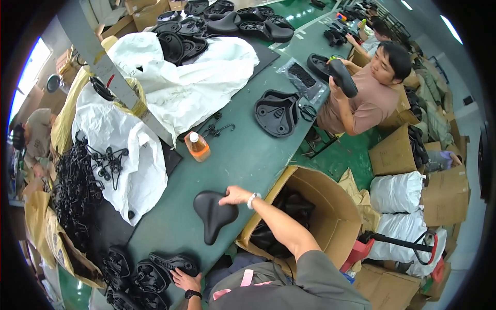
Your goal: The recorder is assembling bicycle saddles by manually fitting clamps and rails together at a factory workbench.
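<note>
On the green table a black bicycle saddle lies padded side up, its narrow nose toward me. My right hand, with a pale bracelet at the wrist, grips the wide rear edge of this saddle. At the table's near left, my left hand wears a black watch and holds the edge of another bicycle saddle, its thumb and fingertips partly hidden. That second saddle rests beside several black saddles showing their undersides.
An open cardboard box holding black saddles stands right of the table. An orange bottle and a saddle base lie beyond my right hand. Black metal parts pile up on the left. Across the table, a co-worker holds a saddle.
</note>
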Demonstrator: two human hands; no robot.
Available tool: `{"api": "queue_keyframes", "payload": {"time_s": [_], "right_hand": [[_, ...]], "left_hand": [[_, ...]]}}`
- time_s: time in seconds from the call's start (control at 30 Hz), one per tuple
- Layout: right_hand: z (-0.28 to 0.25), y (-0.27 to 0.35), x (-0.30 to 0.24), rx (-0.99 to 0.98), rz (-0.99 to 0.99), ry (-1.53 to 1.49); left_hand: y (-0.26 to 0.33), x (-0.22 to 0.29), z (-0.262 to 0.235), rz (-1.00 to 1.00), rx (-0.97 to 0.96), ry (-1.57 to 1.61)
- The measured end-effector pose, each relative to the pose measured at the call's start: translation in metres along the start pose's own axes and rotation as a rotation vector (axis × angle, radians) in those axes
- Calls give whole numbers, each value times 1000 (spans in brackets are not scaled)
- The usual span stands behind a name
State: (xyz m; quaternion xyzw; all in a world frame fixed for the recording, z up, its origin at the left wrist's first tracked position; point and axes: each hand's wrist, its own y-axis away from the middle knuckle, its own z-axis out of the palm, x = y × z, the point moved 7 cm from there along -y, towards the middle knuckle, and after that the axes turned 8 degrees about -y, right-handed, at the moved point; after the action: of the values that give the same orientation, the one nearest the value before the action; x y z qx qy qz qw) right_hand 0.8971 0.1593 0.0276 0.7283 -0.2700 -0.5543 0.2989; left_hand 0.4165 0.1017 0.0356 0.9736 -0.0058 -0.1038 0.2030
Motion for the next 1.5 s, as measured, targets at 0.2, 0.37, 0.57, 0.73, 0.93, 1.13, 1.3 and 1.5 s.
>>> {"api": "queue_keyframes", "payload": {"time_s": [0.2, 0.37, 0.57, 0.73, 0.93, 1.13, 1.3, 1.5], "right_hand": [[85, 0, -3, 93, -71, -160], [95, 62, -94, 269, -203, 78], [125, 153, -169, 480, -861, 426], [185, 112, -69, 255, -937, 804], [218, 108, -26, 105, -801, 802], [235, -20, -180, 254, -751, 488], [302, -161, -299, 261, -795, 516], [330, -188, -290, 259, -680, 203]], "left_hand": [[0, -8, -7, -39, 40, 104], [2, 8, -31, 417, 109, 252], [-10, 22, -46, 740, 15, 134], [-8, 18, -40, 619, 38, 185], [-25, -11, -50, 284, 51, 348], [-78, -32, -75, 313, 89, 591], [-149, -38, -93, 62, 117, 1018], [-244, -31, -46, -261, -155, 1680]]}}
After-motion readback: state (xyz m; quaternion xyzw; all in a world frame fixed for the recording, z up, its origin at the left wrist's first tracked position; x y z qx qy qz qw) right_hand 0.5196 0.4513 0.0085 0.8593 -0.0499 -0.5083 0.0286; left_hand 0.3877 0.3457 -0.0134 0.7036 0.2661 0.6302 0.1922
